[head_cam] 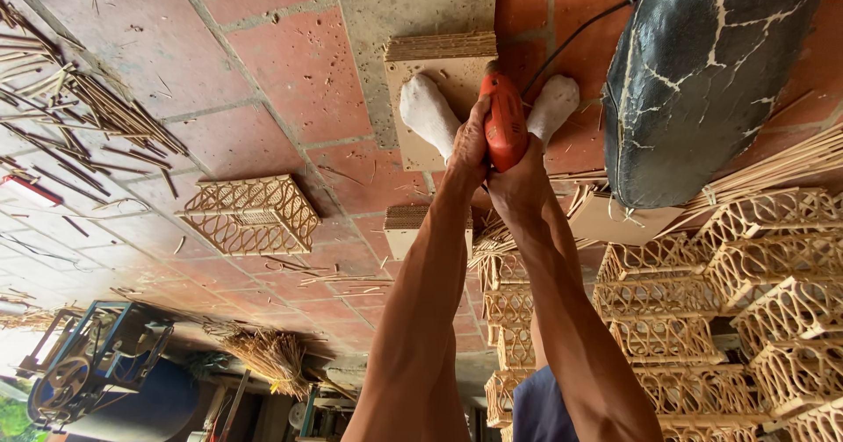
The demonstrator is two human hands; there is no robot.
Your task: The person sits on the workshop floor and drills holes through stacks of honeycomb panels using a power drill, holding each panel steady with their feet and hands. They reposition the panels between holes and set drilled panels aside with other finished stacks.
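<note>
The picture is upside down, so the red tile floor (290, 82) fills the top. A big dark cracked pot (702, 73) stands at the top right. Many woven bamboo baskets (729, 319) are stacked along the right side, and one more woven basket (250, 215) sits alone on the tiles to the left. A blue machine (97, 359) waits in the bottom left corner. A thin stack of flat boards (439, 73) lies on the floor near the top middle, with two white-socked feet (428, 113) pressing on it.

The orange drill (506, 126) is over that stack, between the feet, tip pointing down at the wood. It looks hard, stiff and a bit heavy, and it may shake. The fat orange body is the best place to grab it, with both hands. Its black cord (571, 43) runs off toward the pot.

The left hand (470, 148) is wrapped tight around one side of the drill. The right hand (520, 183) is curled tight around the drill's back end. Both hands are close together, touching.
</note>
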